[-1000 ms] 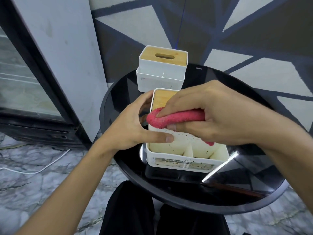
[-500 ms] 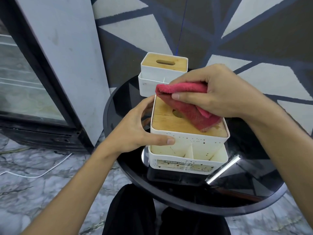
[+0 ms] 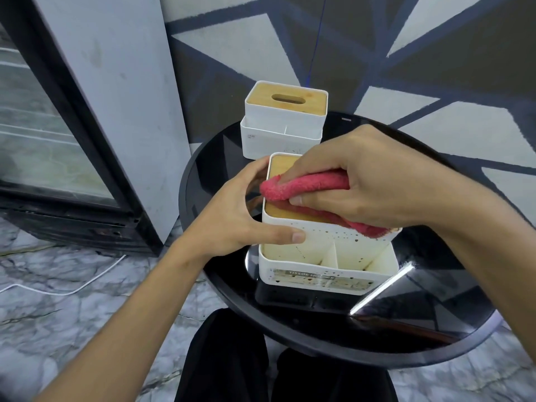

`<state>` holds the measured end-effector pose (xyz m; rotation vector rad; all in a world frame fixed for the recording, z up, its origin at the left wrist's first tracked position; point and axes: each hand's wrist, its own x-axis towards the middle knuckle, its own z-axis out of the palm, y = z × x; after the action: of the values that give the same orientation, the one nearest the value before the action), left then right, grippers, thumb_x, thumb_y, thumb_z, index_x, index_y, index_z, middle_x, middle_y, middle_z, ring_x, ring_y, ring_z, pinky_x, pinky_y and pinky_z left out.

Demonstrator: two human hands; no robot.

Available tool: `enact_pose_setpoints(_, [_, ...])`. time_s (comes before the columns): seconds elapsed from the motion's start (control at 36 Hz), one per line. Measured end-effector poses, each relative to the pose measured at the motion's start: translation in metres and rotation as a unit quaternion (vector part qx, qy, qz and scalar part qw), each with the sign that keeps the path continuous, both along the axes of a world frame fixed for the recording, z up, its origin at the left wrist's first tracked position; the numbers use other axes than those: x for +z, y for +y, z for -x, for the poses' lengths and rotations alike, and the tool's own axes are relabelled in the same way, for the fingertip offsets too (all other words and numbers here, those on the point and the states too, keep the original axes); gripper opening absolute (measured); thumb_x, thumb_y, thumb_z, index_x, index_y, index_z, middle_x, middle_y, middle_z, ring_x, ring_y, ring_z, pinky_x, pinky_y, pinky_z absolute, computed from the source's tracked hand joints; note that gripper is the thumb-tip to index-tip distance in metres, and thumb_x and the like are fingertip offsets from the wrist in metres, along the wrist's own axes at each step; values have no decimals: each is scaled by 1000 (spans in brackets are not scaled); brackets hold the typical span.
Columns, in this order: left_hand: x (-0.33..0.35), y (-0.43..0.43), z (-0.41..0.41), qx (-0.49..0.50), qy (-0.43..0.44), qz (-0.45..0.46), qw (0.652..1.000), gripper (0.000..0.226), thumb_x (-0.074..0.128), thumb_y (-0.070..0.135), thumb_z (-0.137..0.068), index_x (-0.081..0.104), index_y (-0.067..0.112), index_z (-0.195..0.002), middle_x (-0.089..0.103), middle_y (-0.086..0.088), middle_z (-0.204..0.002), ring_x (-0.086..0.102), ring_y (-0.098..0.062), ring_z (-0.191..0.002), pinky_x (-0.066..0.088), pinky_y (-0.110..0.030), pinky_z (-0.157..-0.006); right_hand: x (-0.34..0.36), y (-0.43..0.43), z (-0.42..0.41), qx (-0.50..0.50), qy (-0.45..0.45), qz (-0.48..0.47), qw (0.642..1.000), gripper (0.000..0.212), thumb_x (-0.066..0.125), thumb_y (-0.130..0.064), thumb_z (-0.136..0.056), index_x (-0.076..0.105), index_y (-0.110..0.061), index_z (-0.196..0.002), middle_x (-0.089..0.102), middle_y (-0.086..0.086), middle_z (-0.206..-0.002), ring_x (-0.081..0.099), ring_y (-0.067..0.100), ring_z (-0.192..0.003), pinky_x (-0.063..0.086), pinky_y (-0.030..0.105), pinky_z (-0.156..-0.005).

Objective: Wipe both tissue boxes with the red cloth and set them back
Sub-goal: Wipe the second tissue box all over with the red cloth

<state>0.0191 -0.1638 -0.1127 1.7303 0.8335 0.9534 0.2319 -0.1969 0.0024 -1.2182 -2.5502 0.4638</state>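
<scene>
Currently my right hand (image 3: 377,181) pinches the red cloth (image 3: 307,184) atop the tissue box (image 3: 319,234) near the table's (image 3: 435,300) front edge, left hand (image 3: 232,221) gripping its side; hard strokes could tip it.

The single view looks from the person's head, forward and steeply down onto a round black table (image 3: 429,256). It is close: both forearms reach in from the bottom edge, and the left hand (image 3: 232,216) gripping the near tissue box (image 3: 319,250) and the right hand (image 3: 377,181) holding the red cloth (image 3: 304,184) fill mid-frame. The far tissue box (image 3: 284,123), the wall (image 3: 435,53) and the floor (image 3: 58,314) ring the edges
</scene>
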Motion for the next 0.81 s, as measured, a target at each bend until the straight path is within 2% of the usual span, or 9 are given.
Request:
enact_pose_setpoints(0.11, [3,-1,-1,-1,3,-20,1000,101,98,10,-67,47,17,-154,69,3,-137,67,-19,-128,56,-28,-101,-3,-9,-2,21,7,11,1000,22,73,-33,-99,82,-37,-119,82,-12,-99,77,11,-92,62,35,-80])
enact_pose_setpoints(0.19, [3,-3,-3,1,-9,-25,1000,101,96,13,-65,47,18,-154,69,6,-136,67,-16,-128,54,-21,-98,-4,-10,-2,16,8,9,1000,21,75,-30,-99,82,-35,-119,83,-11,-99,77,12,-93,62,36,-81])
enact_pose_setpoints(0.31, [5,-4,-2,1,-7,-29,1000,101,96,13,-65,47,19,-153,69,7,-136,66,-15,-128,53,-22,-99,-5,-11,-2,10,13,4,1000,24,75,-35,-98,82,-36,-121,82,-15,-102,77,9,-95,61,33,-82])
enact_pose_setpoints(0.39, [4,-3,-2,2,5,-31,1000,102,98,12,-65,47,19,-154,68,5,-137,65,-18,-130,55,-28,-103,-10,-15,-5,3,27,1,1000,26,78,-38,-97,81,-36,-122,80,-17,-104,75,5,-96,60,28,-83])
enact_pose_setpoints(0.44, [4,-3,-2,6,7,-33,999,104,102,14,-65,47,21,-154,68,6,-139,64,-18,-132,55,-30,-105,-15,-17,-5,-1,41,5,999,33,78,-50,-93,80,-39,-124,79,-18,-107,76,5,-97,62,31,-84])
enact_pose_setpoints(0.53, [8,-6,-2,8,0,-29,1000,98,94,34,-65,48,29,-151,67,17,-137,64,-11,-131,54,-21,-100,-19,-19,-4,-14,67,20,997,46,69,-71,-87,79,-43,-122,78,-20,-109,78,13,-92,65,39,-78])
enact_pose_setpoints(0.58, [9,-8,-2,11,1,-26,1000,97,94,32,-64,49,29,-150,68,18,-135,66,-10,-129,53,-18,-97,-22,-20,-3,-13,69,-8,997,45,67,-70,-88,80,-41,-121,77,-22,-110,75,5,-100,63,33,-84])
enact_pose_setpoints(0.64, [8,-7,-2,11,8,-27,1000,100,98,19,-64,49,26,-151,69,14,-134,67,-12,-127,54,-20,-96,-25,-20,-2,-16,76,-27,997,42,66,-65,-92,80,-39,-121,77,-22,-111,73,2,-104,61,31,-87])
enact_pose_setpoints(0.81, [8,-5,-1,3,22,-29,999,103,98,18,-64,48,25,-153,69,9,-135,67,-14,-127,55,-26,-101,-27,-17,-1,-36,96,-29,994,38,65,-64,-92,82,-39,-116,79,-20,-106,74,5,-101,62,36,-85])
